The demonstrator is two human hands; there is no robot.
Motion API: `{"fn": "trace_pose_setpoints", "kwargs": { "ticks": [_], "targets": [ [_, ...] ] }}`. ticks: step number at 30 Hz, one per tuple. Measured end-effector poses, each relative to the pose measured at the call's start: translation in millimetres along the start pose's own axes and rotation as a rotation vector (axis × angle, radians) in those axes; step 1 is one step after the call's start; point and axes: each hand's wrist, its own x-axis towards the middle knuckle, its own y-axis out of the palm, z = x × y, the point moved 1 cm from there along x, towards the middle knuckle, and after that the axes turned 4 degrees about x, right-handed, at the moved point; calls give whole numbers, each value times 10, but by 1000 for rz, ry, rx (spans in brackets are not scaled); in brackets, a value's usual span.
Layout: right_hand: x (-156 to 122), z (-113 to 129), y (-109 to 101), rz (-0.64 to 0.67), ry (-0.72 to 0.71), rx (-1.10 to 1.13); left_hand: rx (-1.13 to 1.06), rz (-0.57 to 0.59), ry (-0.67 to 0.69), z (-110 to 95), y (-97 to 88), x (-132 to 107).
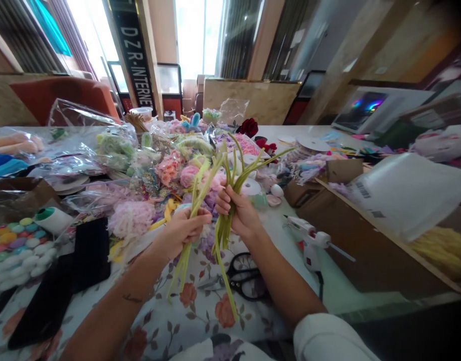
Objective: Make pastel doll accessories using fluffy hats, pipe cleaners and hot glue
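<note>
Head view: a paler bunch of green strips [200, 196] is in the left hand [184, 225] and a darker bunch [224, 228] in the right hand [242, 213], both raised over the flowered cloth [194, 316]. The left hand pinches its strips between thumb and fingers; the right has its fingers curled around its own. Each grips partway along, probably so that loose ends above and below do not slip out, and holding them apart perhaps keeps the two from mixing.

The strips are long, thin and bendy; they look soft, though blur hides the texture. The darker ones fan out at the top, and one hangs well below the rest, in front of the scissors [236, 284]. These lie on the cloth, seemingly placed for easy reach.

Farther right, a glue gun [309, 235] lies beside a cardboard box [350, 245]. Beyond the hands are pink flowers [170, 168] and clear bags [119, 150]; coloured balls [15, 243] lie far left.
</note>
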Motion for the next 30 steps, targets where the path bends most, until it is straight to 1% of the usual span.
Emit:
{"fn": "trace_pose_setpoints", "kwargs": {
  "ticks": [2,3,6,9,13,15,18,21,23,25,26,27,29,30],
  "targets": [
    [0,7,11,-10,-10,8,97,57,-21,68,75,-11],
    [-5,-1,18,-1,-6,17,133,67,-22,95,99,-11],
    [-27,-38,38,51,4,37,205,54,-25,137,125,-4],
    [-47,-48,42,34,-1,-24,229,47,-43,128,101,-7],
    [-79,24,48,-14,7,-208,226,94,-46,63,36,-21],
    [-103,82,53,-11,52,-281,192,122,-63,14,-3,-24],
    [-130,168,38,-3,114,-363,105,135,-91,-71,-66,-32],
    [-118,244,-22,-14,87,-423,101,158,-117,-152,-139,-55],
    [-92,297,-79,-55,34,-415,135,208,-137,-207,-200,-80],
    [-64,355,-134,-107,-21,-371,139,225,-97,-288,-285,-116],
    [-53,383,-157,-129,-42,-345,118,209,-42,-343,-341,-139],
    [-45,408,-174,-143,-54,-319,89,170,32,-407,-409,-164],
    [-34,436,-194,-138,-47,-274,39,40,193,-542,-586,-210],
    [-29,435,-198,-120,-30,-257,38,-29,252,-600,-692,-224]
  ]
}}
